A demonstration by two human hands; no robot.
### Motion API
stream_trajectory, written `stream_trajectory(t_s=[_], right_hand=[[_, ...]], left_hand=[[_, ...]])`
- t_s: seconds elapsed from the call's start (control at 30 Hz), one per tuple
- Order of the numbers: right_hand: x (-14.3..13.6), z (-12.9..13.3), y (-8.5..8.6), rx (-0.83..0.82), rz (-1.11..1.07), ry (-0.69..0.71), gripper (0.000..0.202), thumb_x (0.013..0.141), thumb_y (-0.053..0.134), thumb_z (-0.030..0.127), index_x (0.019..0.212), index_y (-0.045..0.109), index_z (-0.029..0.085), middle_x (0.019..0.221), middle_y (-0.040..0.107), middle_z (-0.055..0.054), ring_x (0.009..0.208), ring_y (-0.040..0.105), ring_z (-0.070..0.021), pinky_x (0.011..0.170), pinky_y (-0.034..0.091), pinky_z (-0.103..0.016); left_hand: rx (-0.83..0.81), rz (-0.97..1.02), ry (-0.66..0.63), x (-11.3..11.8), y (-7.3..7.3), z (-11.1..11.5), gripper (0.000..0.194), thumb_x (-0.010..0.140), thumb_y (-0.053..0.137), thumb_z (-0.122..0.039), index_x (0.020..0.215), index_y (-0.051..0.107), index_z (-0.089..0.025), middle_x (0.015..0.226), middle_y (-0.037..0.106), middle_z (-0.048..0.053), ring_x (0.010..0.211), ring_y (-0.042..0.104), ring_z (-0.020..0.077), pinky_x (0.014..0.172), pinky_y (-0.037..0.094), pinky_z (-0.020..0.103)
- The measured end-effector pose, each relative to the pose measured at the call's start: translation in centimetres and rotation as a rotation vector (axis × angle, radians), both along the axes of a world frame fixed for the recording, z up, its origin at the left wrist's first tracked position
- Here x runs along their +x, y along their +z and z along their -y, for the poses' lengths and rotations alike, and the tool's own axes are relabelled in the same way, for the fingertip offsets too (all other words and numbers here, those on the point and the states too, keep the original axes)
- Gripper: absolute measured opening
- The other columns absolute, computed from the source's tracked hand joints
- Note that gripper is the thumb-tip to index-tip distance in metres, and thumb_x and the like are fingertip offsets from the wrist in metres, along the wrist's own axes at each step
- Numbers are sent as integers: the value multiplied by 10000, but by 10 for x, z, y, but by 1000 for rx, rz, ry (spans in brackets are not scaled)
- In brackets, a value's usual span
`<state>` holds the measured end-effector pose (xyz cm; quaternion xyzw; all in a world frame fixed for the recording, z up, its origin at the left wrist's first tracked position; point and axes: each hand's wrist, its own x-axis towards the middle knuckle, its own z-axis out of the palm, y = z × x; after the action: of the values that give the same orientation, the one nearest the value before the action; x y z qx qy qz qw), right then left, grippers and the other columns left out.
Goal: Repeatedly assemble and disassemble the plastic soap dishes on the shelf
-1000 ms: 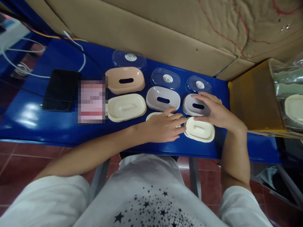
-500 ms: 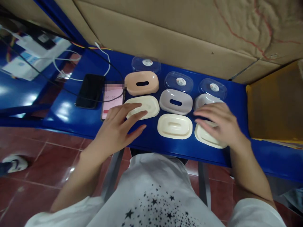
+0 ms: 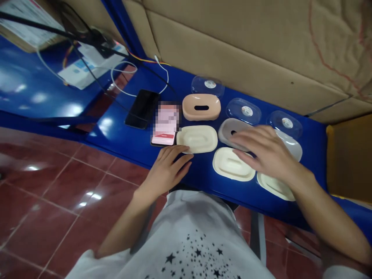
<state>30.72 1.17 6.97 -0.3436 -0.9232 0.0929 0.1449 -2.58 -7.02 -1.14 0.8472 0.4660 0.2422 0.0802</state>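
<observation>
My left hand (image 3: 171, 168), fingers apart, rests at the lower edge of the left cream tray (image 3: 198, 139), holding nothing. Above that tray sits a peach slotted dish (image 3: 201, 107). My right hand (image 3: 261, 151) hovers, slightly blurred, over the grey slotted dish (image 3: 228, 130) and the middle cream tray (image 3: 234, 164), with thumb and fingers apart and nothing between them. It partly hides a pale dish (image 3: 292, 145) and the right cream tray (image 3: 276, 186). Three clear lids with round stickers lie behind: left (image 3: 203, 85), middle (image 3: 242, 111), right (image 3: 286, 124).
A black phone (image 3: 142, 108) and a phone with a lit screen (image 3: 165, 126) lie left of the dishes. White and black cables run to a white box (image 3: 80, 73). Cardboard (image 3: 232, 46) stands behind the blue table (image 3: 116, 145); a brown box (image 3: 348, 162) is at right.
The view has shifted, so the table items appear further right. My right hand has moved left, from the right-hand dish to the middle one. My left hand has drawn back to its tray's lower edge.
</observation>
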Motion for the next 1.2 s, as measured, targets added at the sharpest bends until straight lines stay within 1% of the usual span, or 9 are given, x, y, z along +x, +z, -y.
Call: stream_trajectory(t_s=[0.1, 0.2, 0.3, 0.37, 0.53, 0.67, 0.87, 1.0, 1.2], right_hand=[[-31, -54, -5, -24, 58, -5, 649, 1011, 669, 438, 1625, 474, 352, 1609, 599, -83, 1471, 557, -401, 1188, 421, -636], [-57, -103, -21, -83, 123, 10, 874, 932, 745, 464, 1698, 346, 332, 1730, 447, -109, 1568, 433, -435, 1233, 346, -677], [-75, -131, -34, -126, 185, 0, 923, 907, 750, 455, 1708, 320, 297, 1756, 397, -139, 1607, 361, -441, 1251, 297, -690], [-84, -136, -36, -137, 219, -14, 900, 899, 755, 433, 1690, 355, 276, 1731, 426, -167, 1582, 387, -456, 1223, 319, -694], [-88, -123, -19, -153, 113, -70, 801, 844, 824, 496, 1551, 514, 282, 1546, 604, -152, 1415, 543, -446, 1115, 424, -642], [-78, -88, -7, -161, 63, -63, 746, 865, 807, 524, 1509, 524, 274, 1524, 610, -144, 1366, 569, -427, 1098, 417, -598], [-74, -38, -22, -94, 113, -26, 762, 940, 734, 506, 1586, 429, 241, 1547, 563, -180, 1390, 533, -420, 1124, 344, -555], [-81, -29, -24, -91, 177, -29, 735, 972, 699, 506, 1589, 430, 211, 1531, 577, -195, 1359, 550, -409, 1117, 327, -538], [-87, -16, -21, -43, 245, -58, 699, 991, 694, 495, 1584, 452, 216, 1511, 596, -181, 1305, 574, -401, 1096, 341, -528]], left_hand=[[46, 33, 13, 6, -4, 4, 314, 1027, 639, -136, 1327, 640, -230, 1393, 677, 160, 1293, 667, 326, 1036, 597, 536], [68, 91, 18, 12, -10, 7, 347, 1016, 660, -128, 1344, 615, -233, 1406, 654, 168, 1298, 671, 330, 1026, 626, 529], [71, 172, 47, 13, -15, 7, 384, 1028, 655, -139, 1396, 589, -225, 1438, 619, 182, 1326, 665, 323, 1046, 644, 516], [49, 211, 56, 12, -16, 7, 405, 1040, 649, -153, 1432, 572, -218, 1474, 592, 190, 1357, 653, 320, 1072, 645, 505], [-4, 231, 52, 12, -12, 4, 428, 1043, 653, -161, 1458, 558, -211, 1508, 566, 195, 1410, 622, 335, 1118, 628, 525], [63, 305, 80, 12, -9, 4, 533, 1015, 681, -126, 1506, 528, -266, 1561, 514, 164, 1458, 583, 316, 1159, 604, 512], [247, 281, 217, 9, -7, -3, 661, 954, 770, -142, 1537, 497, -291, 1562, 498, 154, 1488, 540, 346, 1224, 523, 563], [233, 205, 251, 9, -7, -12, 648, 959, 784, -193, 1530, 489, -270, 1547, 525, 174, 1501, 518, 382, 1273, 411, 665], [202, 173, 255, 15, -6, -19, 589, 986, 762, -230, 1514, 504, -259, 1548, 552, 185, 1470, 560, 359, 1270, 407, 650]])
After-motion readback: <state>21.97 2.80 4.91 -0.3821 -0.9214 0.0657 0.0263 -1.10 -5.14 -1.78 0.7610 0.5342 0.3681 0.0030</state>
